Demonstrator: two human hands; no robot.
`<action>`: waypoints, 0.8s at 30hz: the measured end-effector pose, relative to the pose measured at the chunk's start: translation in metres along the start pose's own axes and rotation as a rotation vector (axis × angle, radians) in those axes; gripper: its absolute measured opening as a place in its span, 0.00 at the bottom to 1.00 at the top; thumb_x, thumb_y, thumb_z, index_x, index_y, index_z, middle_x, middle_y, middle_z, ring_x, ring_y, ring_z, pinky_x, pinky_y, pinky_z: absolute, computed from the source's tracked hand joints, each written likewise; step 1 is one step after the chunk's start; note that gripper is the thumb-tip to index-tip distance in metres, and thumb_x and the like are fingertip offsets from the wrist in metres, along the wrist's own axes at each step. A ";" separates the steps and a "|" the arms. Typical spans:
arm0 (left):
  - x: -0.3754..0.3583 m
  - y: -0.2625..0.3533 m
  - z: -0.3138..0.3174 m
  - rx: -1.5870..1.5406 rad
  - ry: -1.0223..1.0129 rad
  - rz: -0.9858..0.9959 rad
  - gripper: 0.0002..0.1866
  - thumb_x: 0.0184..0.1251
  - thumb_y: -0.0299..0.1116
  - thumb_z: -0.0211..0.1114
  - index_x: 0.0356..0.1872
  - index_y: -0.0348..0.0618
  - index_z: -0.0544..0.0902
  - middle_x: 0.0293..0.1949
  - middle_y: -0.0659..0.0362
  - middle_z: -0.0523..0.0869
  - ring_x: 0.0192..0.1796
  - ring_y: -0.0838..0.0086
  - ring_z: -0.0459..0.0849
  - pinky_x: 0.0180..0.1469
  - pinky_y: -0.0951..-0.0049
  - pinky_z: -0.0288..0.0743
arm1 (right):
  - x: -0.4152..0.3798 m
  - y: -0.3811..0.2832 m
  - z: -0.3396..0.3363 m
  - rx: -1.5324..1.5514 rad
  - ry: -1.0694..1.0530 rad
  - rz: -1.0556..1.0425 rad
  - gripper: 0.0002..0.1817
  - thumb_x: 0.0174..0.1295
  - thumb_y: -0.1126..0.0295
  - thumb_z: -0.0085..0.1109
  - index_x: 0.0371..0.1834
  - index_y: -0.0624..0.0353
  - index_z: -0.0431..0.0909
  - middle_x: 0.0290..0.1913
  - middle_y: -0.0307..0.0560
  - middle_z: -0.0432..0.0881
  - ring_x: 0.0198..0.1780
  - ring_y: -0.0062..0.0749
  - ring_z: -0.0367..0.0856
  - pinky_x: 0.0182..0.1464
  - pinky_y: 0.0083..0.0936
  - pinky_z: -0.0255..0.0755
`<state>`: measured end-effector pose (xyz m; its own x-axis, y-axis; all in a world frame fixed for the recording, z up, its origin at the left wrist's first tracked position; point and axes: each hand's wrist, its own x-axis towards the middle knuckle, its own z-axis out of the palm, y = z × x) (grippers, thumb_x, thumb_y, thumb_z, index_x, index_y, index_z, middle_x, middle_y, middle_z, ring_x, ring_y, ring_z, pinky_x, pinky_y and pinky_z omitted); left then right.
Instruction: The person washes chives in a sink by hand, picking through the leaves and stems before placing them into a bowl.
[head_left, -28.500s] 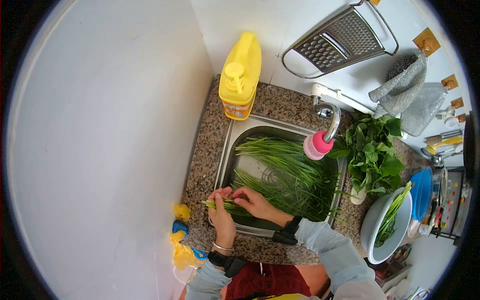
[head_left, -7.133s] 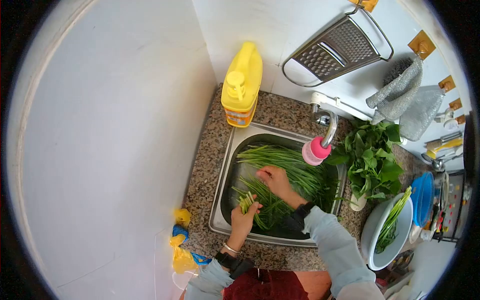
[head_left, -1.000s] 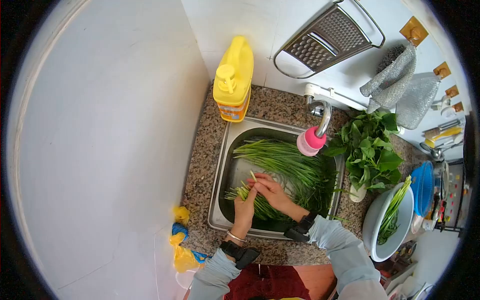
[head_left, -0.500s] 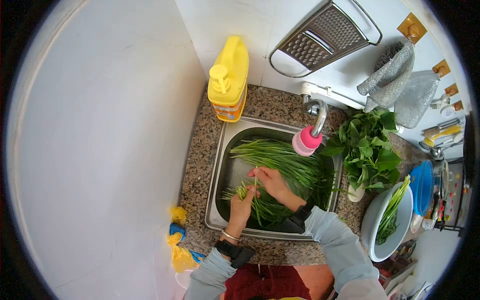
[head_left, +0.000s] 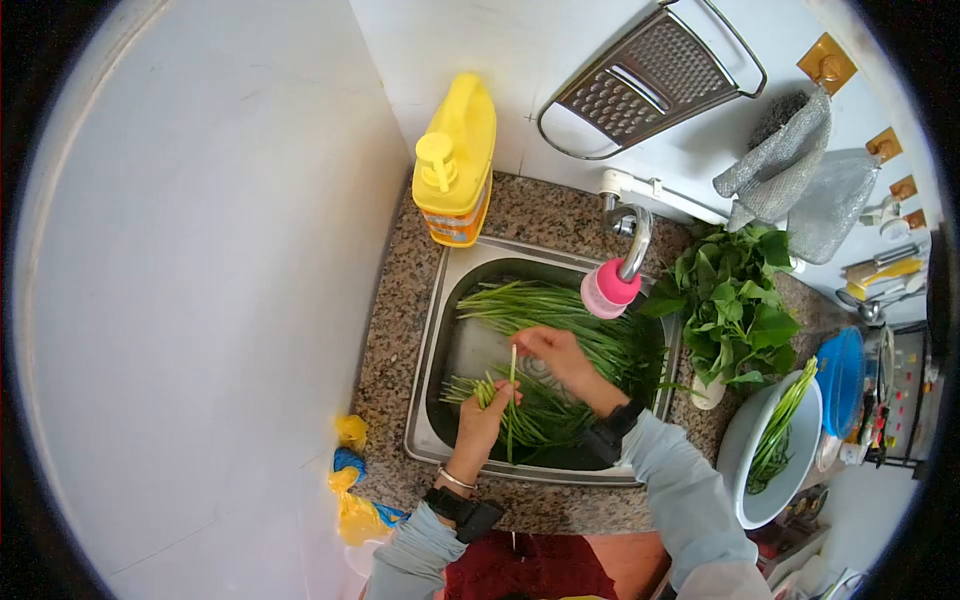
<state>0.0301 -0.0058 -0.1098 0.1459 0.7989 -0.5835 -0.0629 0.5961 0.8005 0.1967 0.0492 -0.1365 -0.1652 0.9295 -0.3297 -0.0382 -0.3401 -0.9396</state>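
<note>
Over the steel sink (head_left: 422,385), my left hand (head_left: 484,418) is closed around a small bunch of garlic chives (head_left: 511,440), with one pale-ended stalk standing up from its thumb and fingers. My right hand (head_left: 560,358) is just above that stalk's tip, its fingers drawn together. Whether a small bit is pinched there is too small to tell. A large pile of the same long green chives (head_left: 545,308) lies in the sink behind my hands, partly in water.
A faucet (head_left: 638,245) with a pink nozzle (head_left: 611,289) hangs over the sink. Left of it stands a yellow detergent jug (head_left: 455,170). On the right are leafy greens (head_left: 735,300) and a pale basin (head_left: 745,455) holding more chives. A grater (head_left: 650,85) hangs on the wall.
My right hand has moved up and slightly right, off the single stalk it was touching. The left hand still holds the bunch, nearly in place.
</note>
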 end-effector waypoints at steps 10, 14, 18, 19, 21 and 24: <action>-0.008 0.002 -0.008 -0.046 0.027 0.035 0.12 0.69 0.34 0.56 0.44 0.34 0.78 0.34 0.60 0.83 0.39 0.77 0.79 0.45 0.75 0.71 | 0.010 0.041 0.026 -0.249 0.140 -0.129 0.12 0.64 0.65 0.51 0.36 0.61 0.81 0.27 0.46 0.83 0.27 0.30 0.80 0.30 0.27 0.72; -0.022 -0.002 -0.018 -0.146 0.128 0.085 0.11 0.69 0.33 0.56 0.44 0.35 0.78 0.34 0.59 0.83 0.39 0.76 0.80 0.46 0.74 0.72 | 0.012 0.056 -0.004 -0.702 0.092 0.171 0.16 0.63 0.56 0.51 0.35 0.57 0.82 0.30 0.52 0.83 0.32 0.49 0.81 0.35 0.38 0.73; -0.024 -0.003 -0.023 -0.247 0.167 0.085 0.10 0.69 0.32 0.57 0.44 0.36 0.77 0.34 0.59 0.83 0.39 0.75 0.80 0.46 0.73 0.72 | 0.009 0.081 -0.001 -0.818 0.079 0.240 0.18 0.62 0.52 0.50 0.36 0.53 0.82 0.33 0.55 0.82 0.36 0.55 0.80 0.39 0.45 0.72; -0.025 -0.002 -0.024 -0.263 0.151 0.071 0.11 0.69 0.34 0.57 0.45 0.36 0.78 0.35 0.59 0.84 0.40 0.75 0.80 0.48 0.73 0.71 | 0.007 0.088 0.000 -0.908 -0.058 0.195 0.20 0.63 0.50 0.50 0.38 0.55 0.82 0.34 0.55 0.82 0.37 0.54 0.80 0.40 0.45 0.72; -0.024 0.000 -0.027 -0.280 0.134 0.055 0.13 0.69 0.35 0.57 0.45 0.36 0.79 0.35 0.59 0.84 0.42 0.76 0.79 0.51 0.73 0.70 | 0.004 0.094 -0.004 -0.996 -0.197 0.148 0.23 0.63 0.48 0.50 0.39 0.58 0.81 0.34 0.56 0.82 0.39 0.52 0.80 0.41 0.44 0.71; -0.024 0.002 -0.026 -0.278 0.145 0.068 0.13 0.69 0.35 0.57 0.45 0.35 0.79 0.35 0.59 0.84 0.41 0.76 0.79 0.51 0.73 0.69 | -0.002 0.088 -0.013 -0.953 -0.249 0.296 0.22 0.62 0.48 0.51 0.40 0.58 0.81 0.35 0.55 0.82 0.40 0.52 0.80 0.42 0.43 0.72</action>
<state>0.0004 -0.0223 -0.0979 -0.0087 0.8291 -0.5591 -0.3384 0.5236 0.7818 0.2064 0.0188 -0.2200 -0.2446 0.7342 -0.6334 0.8175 -0.1952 -0.5419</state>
